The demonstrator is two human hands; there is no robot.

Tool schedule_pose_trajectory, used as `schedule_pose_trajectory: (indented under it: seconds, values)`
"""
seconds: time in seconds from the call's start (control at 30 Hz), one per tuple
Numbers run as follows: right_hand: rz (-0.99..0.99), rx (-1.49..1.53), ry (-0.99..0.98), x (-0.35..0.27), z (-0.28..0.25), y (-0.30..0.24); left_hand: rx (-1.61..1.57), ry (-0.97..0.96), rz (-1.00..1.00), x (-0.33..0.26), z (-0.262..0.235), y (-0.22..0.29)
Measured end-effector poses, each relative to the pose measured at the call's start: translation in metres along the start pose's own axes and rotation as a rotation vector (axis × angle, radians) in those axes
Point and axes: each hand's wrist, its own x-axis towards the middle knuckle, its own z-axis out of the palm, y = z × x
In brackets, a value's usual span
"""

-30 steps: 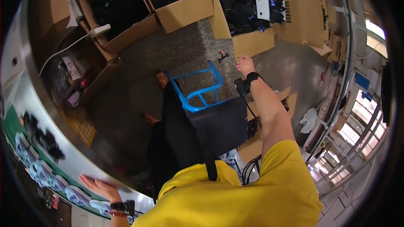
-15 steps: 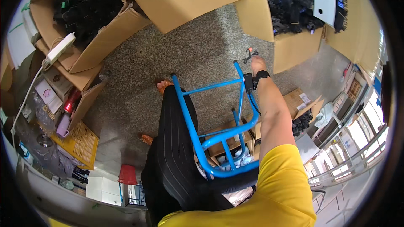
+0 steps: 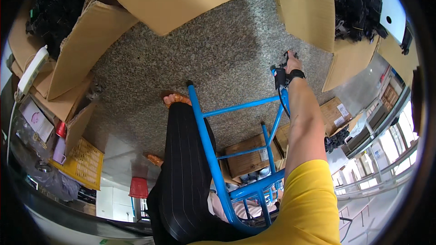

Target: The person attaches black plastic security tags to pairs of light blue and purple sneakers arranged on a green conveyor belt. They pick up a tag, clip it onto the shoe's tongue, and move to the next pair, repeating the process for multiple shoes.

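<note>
My right arm reaches down to the floor past a blue metal frame (image 3: 211, 140) with tubular legs. At the end of it, my right hand (image 3: 293, 63) closes on a small black branched piece (image 3: 290, 54), seemingly plastic, at floor level. The fingers are small in the picture and partly hide the piece. Around that wrist sits a black band (image 3: 296, 74), with a black box (image 3: 279, 80) and a cable beside it. My left hand does not show.
Open cardboard boxes (image 3: 195, 0) stand along the far side; the right one holds bundled black parts (image 3: 356, 4). A white power strip (image 3: 34, 70) hangs at the left, above a yellow crate (image 3: 84, 163). A red bucket (image 3: 139, 187) stands low left.
My right hand has moved forward and right from just short of the black piece and taken hold of it. The view has shifted, with the boxes now nearer.
</note>
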Motion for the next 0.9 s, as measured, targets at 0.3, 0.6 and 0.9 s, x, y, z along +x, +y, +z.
schedule_pose_trajectory:
  seconds: [0.3,0.6,0.9]
  values:
    - [0.202,0.286,-0.096,0.011,0.018,-0.018,0.037,-0.020,-0.012,-0.001,0.004,0.006]
    - [-0.234,0.562,0.215,-0.109,0.029,-0.095,0.029,0.003,-0.050,-0.018,-0.012,0.002]
    - [-0.736,0.290,-0.646,-0.419,-0.010,-0.143,-0.086,0.086,-0.185,-0.084,-0.059,-0.014]
